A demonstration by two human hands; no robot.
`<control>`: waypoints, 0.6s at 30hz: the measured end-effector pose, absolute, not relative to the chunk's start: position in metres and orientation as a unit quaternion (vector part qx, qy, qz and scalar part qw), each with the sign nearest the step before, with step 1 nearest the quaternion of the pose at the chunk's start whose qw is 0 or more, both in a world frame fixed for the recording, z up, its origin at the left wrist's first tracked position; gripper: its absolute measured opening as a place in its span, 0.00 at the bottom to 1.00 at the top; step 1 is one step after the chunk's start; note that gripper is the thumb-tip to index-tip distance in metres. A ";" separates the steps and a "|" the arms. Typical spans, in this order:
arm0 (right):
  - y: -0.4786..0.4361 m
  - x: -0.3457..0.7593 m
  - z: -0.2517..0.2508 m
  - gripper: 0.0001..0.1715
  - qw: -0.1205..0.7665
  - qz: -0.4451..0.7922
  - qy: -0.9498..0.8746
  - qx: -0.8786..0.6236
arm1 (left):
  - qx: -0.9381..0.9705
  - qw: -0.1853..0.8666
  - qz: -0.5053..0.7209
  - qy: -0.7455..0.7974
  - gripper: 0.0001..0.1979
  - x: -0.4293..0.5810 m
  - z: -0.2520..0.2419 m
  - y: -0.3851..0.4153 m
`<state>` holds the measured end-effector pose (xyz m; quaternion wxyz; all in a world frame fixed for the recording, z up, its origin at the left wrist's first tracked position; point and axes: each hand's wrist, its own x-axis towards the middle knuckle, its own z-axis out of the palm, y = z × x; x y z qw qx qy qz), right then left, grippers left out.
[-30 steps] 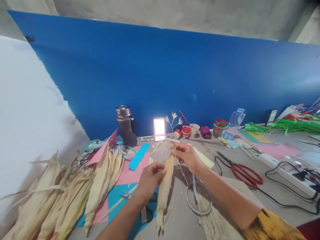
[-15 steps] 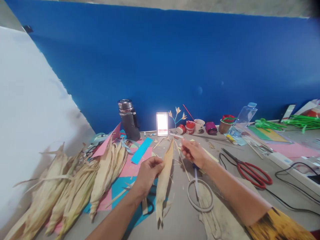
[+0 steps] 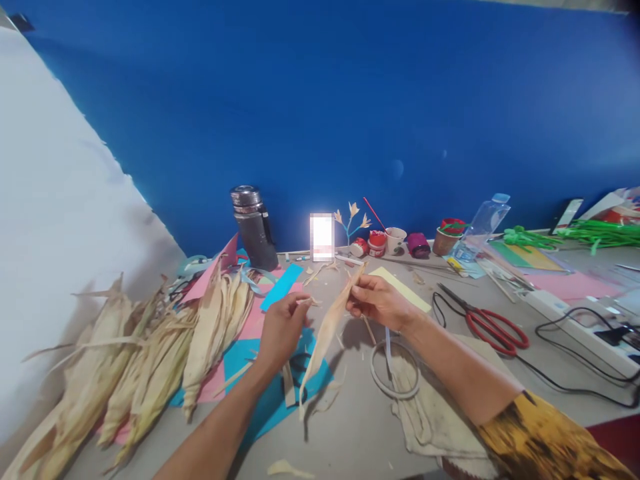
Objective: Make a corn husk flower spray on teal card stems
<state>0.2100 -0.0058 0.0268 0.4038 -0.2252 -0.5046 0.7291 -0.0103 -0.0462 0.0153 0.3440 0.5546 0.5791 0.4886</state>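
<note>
A long, pale dry corn husk [image 3: 327,330] slants down over the desk, pinched near its upper end by my right hand [image 3: 377,300]. My left hand [image 3: 287,320] is apart from this husk, its thumb and fingers closed, with a small scrap of corn husk [image 3: 314,302] at the tips. Under the left wrist lie blue paper [image 3: 260,420] and dark-handled scissors [image 3: 300,363], partly hidden. A roll of tape or ring [image 3: 395,397] rests below my right hand, on a beige cloth [image 3: 425,420].
Bundles of corn husks [image 3: 115,373] fill the left side. Along the back stand a dark thermos [image 3: 255,240], a glowing phone [image 3: 322,239], a husk-flower stem [image 3: 350,230], paint jars [image 3: 376,243] and a tilted bottle [image 3: 483,227]. Red-handled scissors [image 3: 497,330] and a power strip [image 3: 583,330] are at right.
The husk has passed from my left hand to my right, and its top now leans right. My left hand has come away to the left. The view has tilted down slightly.
</note>
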 end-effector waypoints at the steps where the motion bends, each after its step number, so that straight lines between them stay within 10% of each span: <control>1: -0.006 0.211 0.027 0.17 0.405 0.732 -0.504 -0.216 | 0.547 0.370 0.483 0.575 0.13 -0.010 0.016 -0.048; 8: -0.003 0.209 0.029 0.15 0.425 0.663 -0.564 -0.249 | 0.385 0.779 0.357 0.342 0.19 0.013 0.026 -0.069; 18: -0.021 0.280 0.095 0.15 0.577 0.354 -0.567 -0.470 | 0.388 0.557 0.530 0.509 0.17 0.006 0.016 -0.057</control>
